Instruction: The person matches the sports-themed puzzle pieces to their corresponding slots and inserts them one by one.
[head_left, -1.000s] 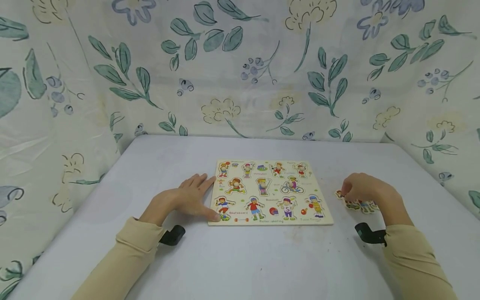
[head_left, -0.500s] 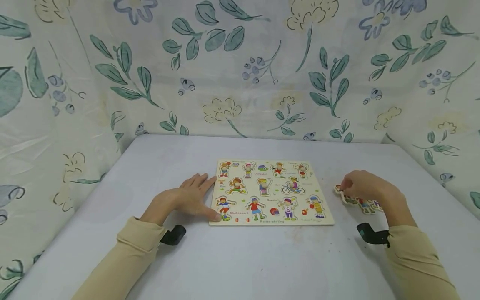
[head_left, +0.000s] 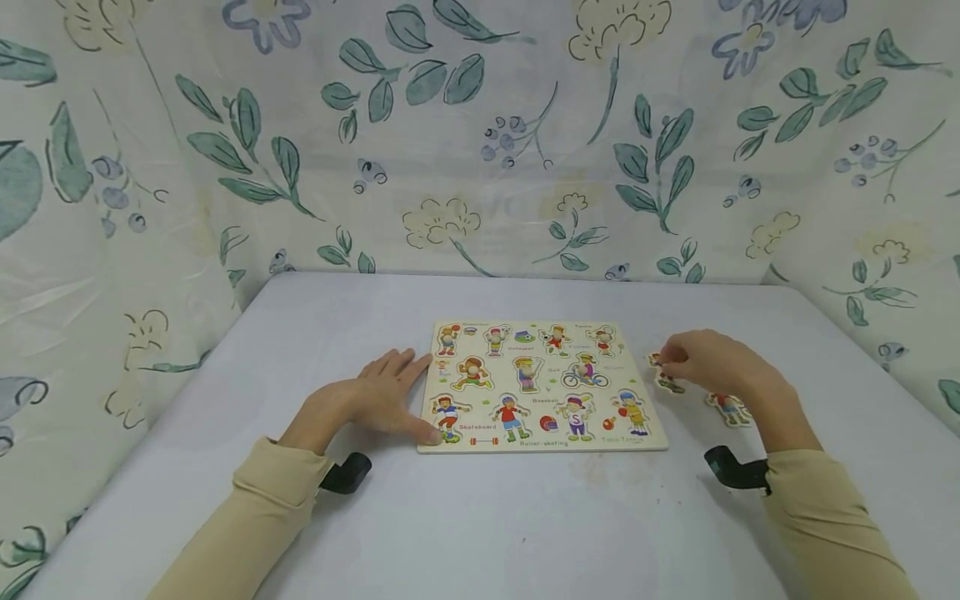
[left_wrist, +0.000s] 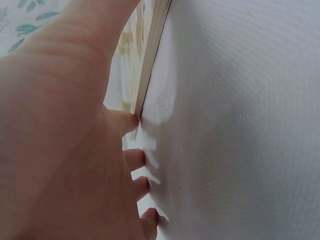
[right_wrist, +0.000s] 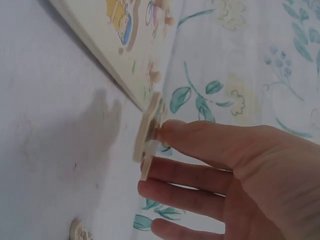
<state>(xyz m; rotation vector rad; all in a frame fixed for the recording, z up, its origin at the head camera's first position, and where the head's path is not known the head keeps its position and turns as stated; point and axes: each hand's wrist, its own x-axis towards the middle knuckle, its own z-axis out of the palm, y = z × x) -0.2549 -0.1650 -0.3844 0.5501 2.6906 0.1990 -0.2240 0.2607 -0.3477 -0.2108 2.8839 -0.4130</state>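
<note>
A wooden peg puzzle board (head_left: 543, 444) with printed sports figures lies flat on the white table. My left hand (head_left: 386, 398) rests at its left side, fingers spread, the thumb on the front left corner. In the left wrist view a fingertip touches the board's edge (left_wrist: 150, 60). Right of the board, my right hand (head_left: 712, 360) pinches a small wooden puzzle piece (head_left: 667, 382) between thumb and fingers. The right wrist view shows this piece (right_wrist: 146, 131) raised off the table, seen edge-on, its picture mostly hidden. Another figure piece (head_left: 729, 410) lies on the table below the right hand.
The white table (head_left: 525, 533) reaches back to a hanging floral cloth (head_left: 480, 192), which also encloses both sides. A black wrist camera mount (head_left: 347, 472) sits at the left wrist and another mount (head_left: 737, 468) at the right.
My right hand has lifted a puzzle piece from the cluster and carried it left and slightly away, toward the board. One piece now shows alone on the table. The left hand stays in place.
</note>
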